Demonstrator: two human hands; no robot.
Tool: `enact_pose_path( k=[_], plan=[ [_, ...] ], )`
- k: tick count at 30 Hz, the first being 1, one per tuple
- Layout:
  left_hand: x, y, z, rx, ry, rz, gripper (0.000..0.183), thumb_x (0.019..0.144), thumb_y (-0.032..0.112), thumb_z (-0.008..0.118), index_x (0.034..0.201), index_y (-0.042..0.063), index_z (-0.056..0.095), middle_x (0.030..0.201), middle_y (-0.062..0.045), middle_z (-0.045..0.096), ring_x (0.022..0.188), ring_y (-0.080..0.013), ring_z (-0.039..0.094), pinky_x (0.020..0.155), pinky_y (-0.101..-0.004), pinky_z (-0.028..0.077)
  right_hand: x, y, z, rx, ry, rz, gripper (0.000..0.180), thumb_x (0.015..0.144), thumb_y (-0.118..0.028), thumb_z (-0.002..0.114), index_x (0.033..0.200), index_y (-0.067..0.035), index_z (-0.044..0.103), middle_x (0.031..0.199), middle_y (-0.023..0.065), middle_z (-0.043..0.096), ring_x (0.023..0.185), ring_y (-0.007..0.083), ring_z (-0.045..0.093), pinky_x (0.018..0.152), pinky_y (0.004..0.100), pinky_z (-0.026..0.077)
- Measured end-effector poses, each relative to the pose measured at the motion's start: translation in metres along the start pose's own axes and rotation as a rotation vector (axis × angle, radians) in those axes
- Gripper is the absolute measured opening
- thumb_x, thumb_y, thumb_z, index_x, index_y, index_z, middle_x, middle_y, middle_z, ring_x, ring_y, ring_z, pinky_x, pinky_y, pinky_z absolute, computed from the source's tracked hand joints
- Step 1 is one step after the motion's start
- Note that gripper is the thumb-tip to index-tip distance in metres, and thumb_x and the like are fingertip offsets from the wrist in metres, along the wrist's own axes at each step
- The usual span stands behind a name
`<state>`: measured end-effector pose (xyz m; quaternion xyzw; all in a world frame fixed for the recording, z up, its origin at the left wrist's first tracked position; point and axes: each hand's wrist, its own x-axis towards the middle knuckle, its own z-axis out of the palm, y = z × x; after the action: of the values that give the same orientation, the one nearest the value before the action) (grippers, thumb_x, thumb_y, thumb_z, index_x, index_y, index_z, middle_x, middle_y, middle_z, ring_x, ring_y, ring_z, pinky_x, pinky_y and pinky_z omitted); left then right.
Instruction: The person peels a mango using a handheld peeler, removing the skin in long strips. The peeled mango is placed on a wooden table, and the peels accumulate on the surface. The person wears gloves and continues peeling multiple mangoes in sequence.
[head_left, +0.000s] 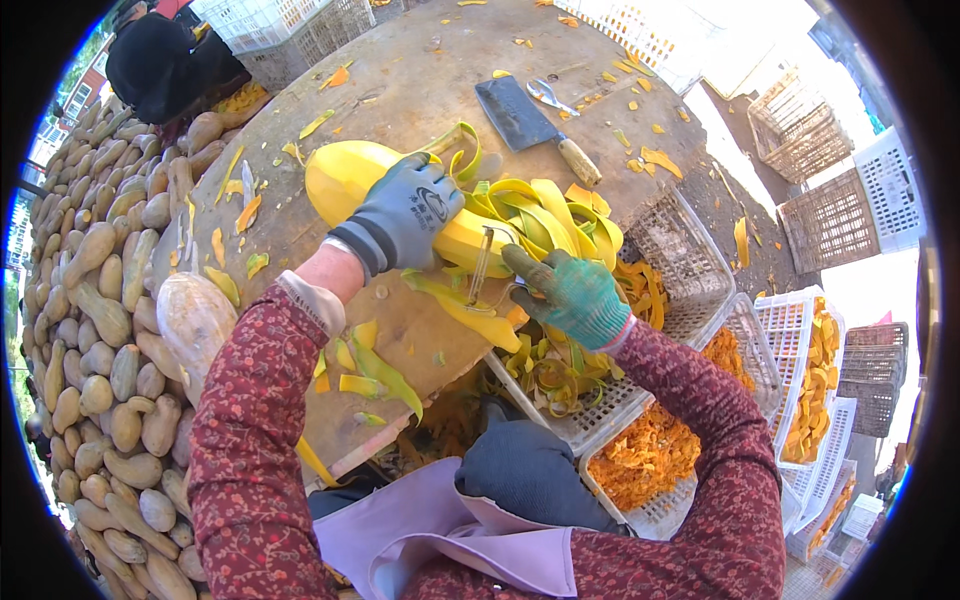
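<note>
A peeled yellow squash (346, 171) lies across the wooden board, its narrow end towards my right. My left hand (412, 206), in a grey-blue work glove, grips it from above around the middle. In a green knitted glove, my right hand (574, 296) holds a metal peeler (480, 266), whose frame lies against the squash's narrow end. Long curled strips of yellow-green peel (555, 217) are heaped just beyond my right hand. More peel hangs over the board's edge below the peeler. My right palm hides the peeler's handle.
A cleaver (517, 112) and a metal spoon (551, 96) lie at the board's (405, 67) far side. Plastic crates of peel (570, 375), orange pulp (641, 454) and cut pieces (814, 375) stand at right. Unpeeled squashes (97, 360) are piled at left; a person (169, 67) bends behind.
</note>
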<state>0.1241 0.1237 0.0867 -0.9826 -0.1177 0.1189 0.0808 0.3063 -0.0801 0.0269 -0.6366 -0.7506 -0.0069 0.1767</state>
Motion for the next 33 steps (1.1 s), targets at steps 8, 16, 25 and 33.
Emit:
enact_pose_path(
  k=[8, 16, 25, 33],
  plan=[
    [0.001, -0.001, 0.000, -0.031, -0.013, 0.029, 0.068, 0.059, 0.040, 0.084, 0.116, 0.010, 0.064, 0.116, -0.010, 0.064, 0.121, -0.0279, 0.056, 0.115, -0.0405, 0.035, -0.053, 0.032, 0.014, -0.040, -0.028, 0.067, 0.058, 0.080, -0.032, 0.079, 0.134, -0.019, 0.062, 0.081, 0.0089, 0.062, 0.063, 0.0261, 0.065, 0.053, 0.0380, 0.053],
    [-0.013, -0.030, 0.002, 0.008, 0.083, 0.244, 0.083, 0.076, 0.052, 0.076, 0.146, 0.015, 0.049, 0.146, -0.012, 0.052, 0.141, -0.0317, 0.043, 0.122, -0.0490, 0.024, -0.031, 0.006, -0.014, -0.037, 0.026, 0.045, 0.084, 0.076, -0.030, 0.083, 0.149, -0.010, 0.048, 0.078, 0.0083, 0.060, 0.061, 0.0261, 0.063, 0.052, 0.0378, 0.051],
    [0.001, -0.055, 0.022, -0.201, 0.312, -0.012, 0.031, 0.104, 0.035, 0.046, 0.115, 0.019, 0.071, 0.109, -0.005, 0.069, 0.109, -0.0250, 0.061, 0.097, -0.0438, 0.043, 0.057, -0.027, -0.011, -0.200, 0.022, -0.085, 0.059, 0.090, -0.039, 0.067, 0.139, -0.012, 0.049, 0.081, 0.0085, 0.061, 0.064, 0.0255, 0.065, 0.053, 0.0407, 0.051],
    [0.021, -0.056, 0.023, -0.210, 0.310, -0.059, 0.030, 0.102, 0.032, 0.046, 0.102, 0.016, 0.071, 0.097, -0.007, 0.070, 0.094, -0.0269, 0.066, 0.091, -0.0399, 0.045, 0.020, 0.020, -0.021, -0.193, -0.092, 0.075, 0.057, 0.089, -0.039, 0.069, 0.136, -0.010, 0.052, 0.082, 0.0121, 0.064, 0.067, 0.0302, 0.067, 0.056, 0.0411, 0.054]
  ],
)
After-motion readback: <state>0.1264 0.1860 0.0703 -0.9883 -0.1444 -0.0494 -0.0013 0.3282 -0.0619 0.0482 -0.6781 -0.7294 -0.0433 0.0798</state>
